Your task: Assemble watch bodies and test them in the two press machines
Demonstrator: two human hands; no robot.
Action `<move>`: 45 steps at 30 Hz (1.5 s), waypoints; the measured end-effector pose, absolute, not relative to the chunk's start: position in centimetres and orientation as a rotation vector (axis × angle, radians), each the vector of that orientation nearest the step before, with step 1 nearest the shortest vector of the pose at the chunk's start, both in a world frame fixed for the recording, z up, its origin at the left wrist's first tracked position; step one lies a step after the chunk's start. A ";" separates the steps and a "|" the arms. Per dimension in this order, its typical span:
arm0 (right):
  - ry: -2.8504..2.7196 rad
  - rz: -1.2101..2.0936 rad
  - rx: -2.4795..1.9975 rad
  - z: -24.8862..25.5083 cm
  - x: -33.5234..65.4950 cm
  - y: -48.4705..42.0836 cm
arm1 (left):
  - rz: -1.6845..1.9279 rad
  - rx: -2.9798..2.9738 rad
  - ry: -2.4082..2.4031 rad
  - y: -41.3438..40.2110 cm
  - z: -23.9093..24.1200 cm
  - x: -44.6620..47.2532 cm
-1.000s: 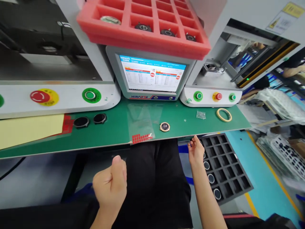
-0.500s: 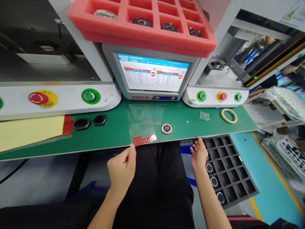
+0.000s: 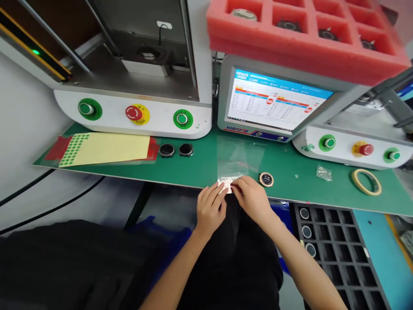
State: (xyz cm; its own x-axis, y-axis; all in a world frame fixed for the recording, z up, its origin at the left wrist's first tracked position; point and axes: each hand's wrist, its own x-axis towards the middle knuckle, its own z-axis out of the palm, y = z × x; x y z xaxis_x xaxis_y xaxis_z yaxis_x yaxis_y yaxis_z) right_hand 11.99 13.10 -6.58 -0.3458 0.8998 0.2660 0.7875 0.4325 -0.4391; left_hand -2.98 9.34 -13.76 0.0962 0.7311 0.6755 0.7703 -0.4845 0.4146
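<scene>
A clear plastic sheet (image 3: 237,157) lies at the table's front edge, with a block of small stickers (image 3: 226,183) on its near end, looking pale and shiny. My left hand (image 3: 211,209) rests on the left side of that block, fingers stretched out and holding nothing. On the block's right side, my right hand (image 3: 253,198) is closed in a pinch; its fingertips hide whatever is between them. Just right of the right hand, a watch with a gold-coloured rim (image 3: 266,179) lies face up, its dial lit.
Two dark watches (image 3: 167,150) lie left, beside yellow paper with green dots (image 3: 112,148). A screen (image 3: 277,101) stands behind, under a pink foam tray (image 3: 290,51). A tape roll (image 3: 366,181) and small clear bag (image 3: 323,173) lie right. Below sits a black compartment tray (image 3: 337,241) holding watches.
My right hand has come from above the black tray to the stickers. My left hand has unclosed and now lies on the sheet. The view has swung left; the stickers looked red before.
</scene>
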 end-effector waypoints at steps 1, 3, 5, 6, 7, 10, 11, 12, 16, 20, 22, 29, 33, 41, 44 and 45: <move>-2.253 0.306 -1.452 -6.7 11.7 13.4 | -1.372 -2.284 -1.573 9.4 -13.9 -3.0; -2.297 0.276 -1.512 -6.6 11.4 13.8 | -1.383 -2.268 -1.580 9.5 -14.0 -2.9; -2.331 0.248 -1.570 -6.2 11.1 14.0 | -1.397 -2.253 -1.584 9.5 -14.1 -2.9; -2.345 0.235 -1.596 -6.0 10.9 14.1 | -1.404 -2.247 -1.586 9.6 -14.1 -2.8; -2.359 0.226 -1.619 -5.8 10.8 14.1 | -1.412 -2.243 -1.586 9.6 -14.1 -2.8; -2.398 0.209 -1.669 -5.2 10.4 14.2 | -1.433 -2.237 -1.578 9.6 -14.2 -2.7; -2.409 0.203 -1.684 -5.1 10.3 14.2 | -1.438 -2.237 -1.576 9.6 -14.2 -2.7; -2.418 0.197 -1.699 -5.0 10.2 14.2 | -1.441 -2.237 -1.575 9.6 -14.2 -2.6; -2.440 0.178 -1.738 -4.8 10.0 14.2 | -1.445 -2.235 -1.587 9.6 -14.1 -2.7; -2.439 0.187 -1.741 -5.0 10.2 13.9 | -1.447 -2.225 -1.592 9.6 -14.2 -2.6; -2.425 0.195 -1.742 -5.2 10.3 13.8 | -1.447 -2.221 -1.596 9.5 -14.3 -2.6; -2.399 0.214 -1.740 -5.1 10.4 13.9 | -1.462 -2.204 -1.600 9.6 -14.3 -2.5; -2.386 0.207 -1.738 -5.1 10.4 13.8 | -1.460 -2.212 -1.593 9.6 -14.3 -2.5; -2.281 0.233 -1.727 -5.8 10.5 13.5 | -1.464 -2.218 -1.590 9.6 -14.2 -2.6; -2.252 0.256 -1.688 -5.9 10.6 13.7 | -1.468 -2.225 -1.591 9.7 -14.2 -2.6; -2.238 0.266 -1.670 -5.9 10.6 13.7 | -1.471 -2.228 -1.592 9.7 -14.2 -2.6</move>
State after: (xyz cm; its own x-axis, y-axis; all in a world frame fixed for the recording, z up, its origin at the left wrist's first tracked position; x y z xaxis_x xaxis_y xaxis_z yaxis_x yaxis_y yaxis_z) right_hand 10.64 13.73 -5.87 -0.2552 0.9546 0.1539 0.8920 0.2938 -0.3436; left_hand -2.55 9.71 -14.23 0.0279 0.7181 0.6954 0.7500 -0.4750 0.4604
